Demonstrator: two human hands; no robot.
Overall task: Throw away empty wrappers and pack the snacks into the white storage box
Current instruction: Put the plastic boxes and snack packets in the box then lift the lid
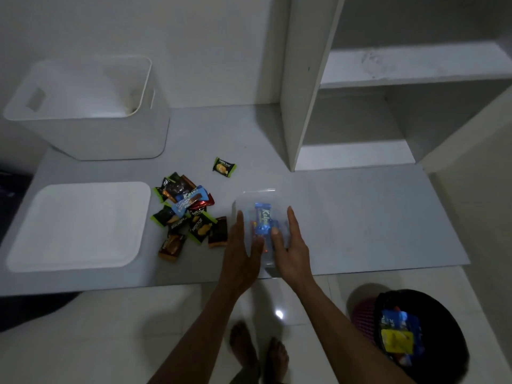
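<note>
Two hands, left hand (241,245) and right hand (291,242), were pressed flat-fingered in a wide grip against a clear tub (260,217) of snacks on the worktop (360,217), seemingly to steady it for lifting toward the white storage box (91,128).

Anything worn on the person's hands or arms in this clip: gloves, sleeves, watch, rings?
Nothing visible. The left hand and right hand are ungloved, and both forearms are bare down to the frame edge, with no sleeve, watch or bracelet. No rings show, though the dim light makes fine detail hard to see.
</note>
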